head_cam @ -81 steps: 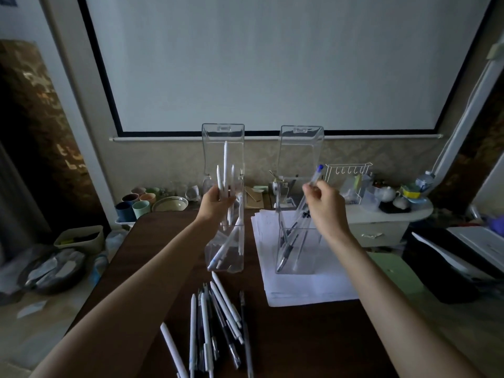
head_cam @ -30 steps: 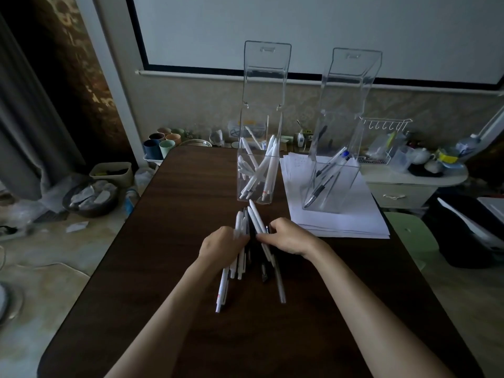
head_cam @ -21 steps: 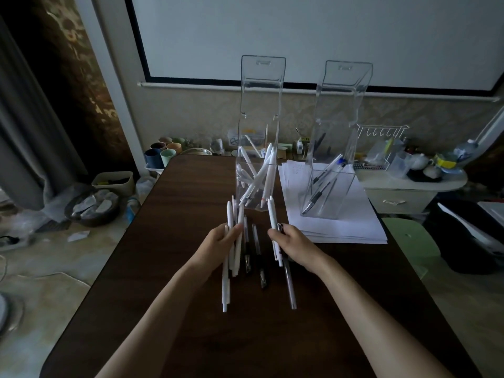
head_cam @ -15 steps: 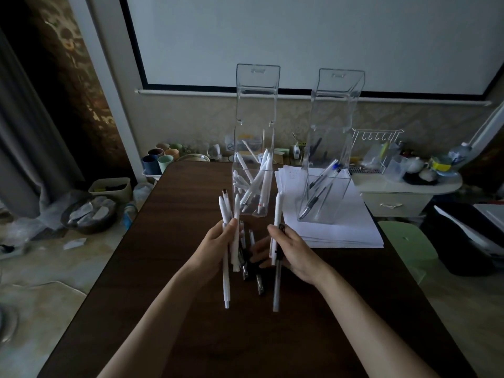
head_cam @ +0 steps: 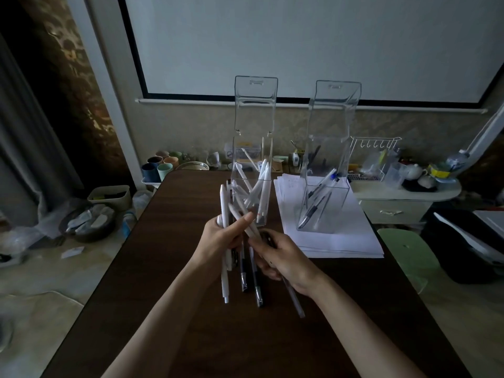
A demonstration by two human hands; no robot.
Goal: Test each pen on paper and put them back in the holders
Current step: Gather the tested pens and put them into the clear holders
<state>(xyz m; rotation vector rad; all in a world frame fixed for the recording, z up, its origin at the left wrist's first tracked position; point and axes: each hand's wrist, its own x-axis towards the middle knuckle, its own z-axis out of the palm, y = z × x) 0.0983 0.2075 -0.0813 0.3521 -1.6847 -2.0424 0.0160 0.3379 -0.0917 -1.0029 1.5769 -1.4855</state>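
Note:
My left hand (head_cam: 221, 238) grips a bundle of white and dark pens (head_cam: 226, 271), held upright above the dark wooden table (head_cam: 169, 268). My right hand (head_cam: 283, 257) holds pens too, a white one slanting up left across the bundle and a clear one (head_cam: 294, 298) pointing down right. Behind them stands a tall clear holder (head_cam: 252, 148) with several white pens inside. A second clear holder (head_cam: 324, 186) with dark and blue pens stands on a stack of white paper (head_cam: 341, 238).
Coloured cups (head_cam: 161, 166) and small clutter line the table's far edge. A white side cabinet (head_cam: 395, 205) with a wire rack and teapot is at right, a green stool (head_cam: 406, 249) beside the table, bowls and a bin (head_cam: 90, 214) on the floor left.
Both hands picked the loose pens off the table and lifted them. The two bunches, held apart half a second ago, are now brought together and crossing.

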